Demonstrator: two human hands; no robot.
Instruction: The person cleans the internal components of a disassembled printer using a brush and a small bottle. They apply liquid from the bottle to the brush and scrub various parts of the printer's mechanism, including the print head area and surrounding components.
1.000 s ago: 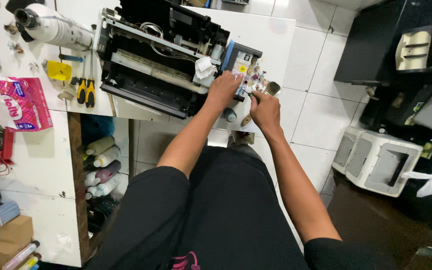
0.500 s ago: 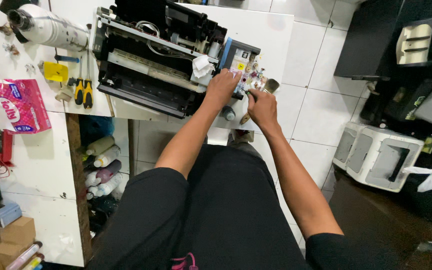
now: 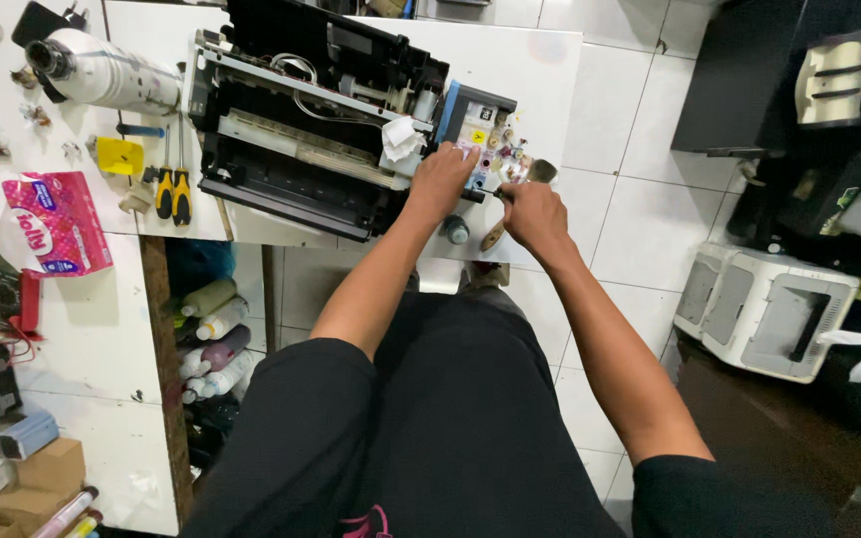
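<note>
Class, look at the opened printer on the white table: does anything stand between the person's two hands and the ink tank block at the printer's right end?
Nothing visible does. The left hand already rests on the ink tank block, and the right hand sits just beside it, holding a small tool toward it. The crumpled white tissue lies to the left, out of the way.

Printer [image 3: 291, 149] chassis seen as black, with silver-grey rails and a white tissue wad [image 3: 401, 139] on its right side. Ink tank block [image 3: 480, 134] framed in blue, face white with small yellow, magenta and dark spots. Table [image 3: 540, 70] white. Two screwdrivers [image 3: 173, 189] marked yellow and black. Flat square piece [image 3: 119, 155] yellow. Tissue pack [image 3: 47, 224] pink with white lettering. Roll [image 3: 102, 70] white-grey. Shorts [image 3: 430, 428] black with small pink mark. Floor tiles [image 3: 640, 199] white. Printer on floor [image 3: 764, 309] light grey.
</note>
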